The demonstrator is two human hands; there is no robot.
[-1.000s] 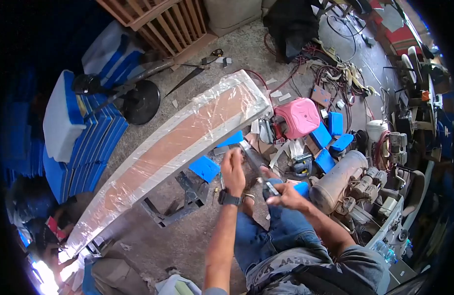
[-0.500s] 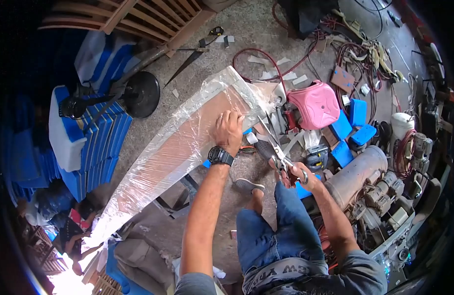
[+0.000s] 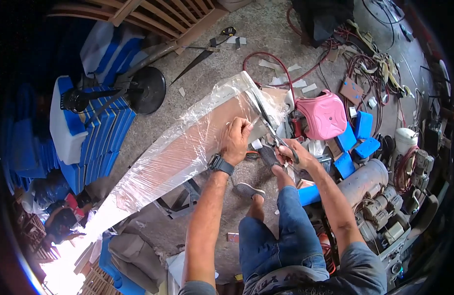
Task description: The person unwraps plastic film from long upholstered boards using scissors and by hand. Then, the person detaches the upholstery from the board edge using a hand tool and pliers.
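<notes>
A long, tapering brown panel with a pale border, wrapped in clear, wrinkled plastic film (image 3: 163,157), slants across the space in front of the person, its broad end nearest the hands. The left hand (image 3: 235,142) lies on top near that end, fingers drawn together against the film; whether they pinch it, I can't tell from this angle. A black wristwatch (image 3: 221,164) sits just behind it. The right hand (image 3: 303,157), beyond the panel's edge, grips long metal scissors (image 3: 268,124) by the handles, the blades reaching up along the broad end. Just past that end stands a pink plastic stool (image 3: 321,118), with bright blue blocks (image 3: 364,125) beside it. Farther right lies a grey cylindrical tank (image 3: 367,179); well apart on the left, blue-and-white cushions (image 3: 96,142) are stacked.
</notes>
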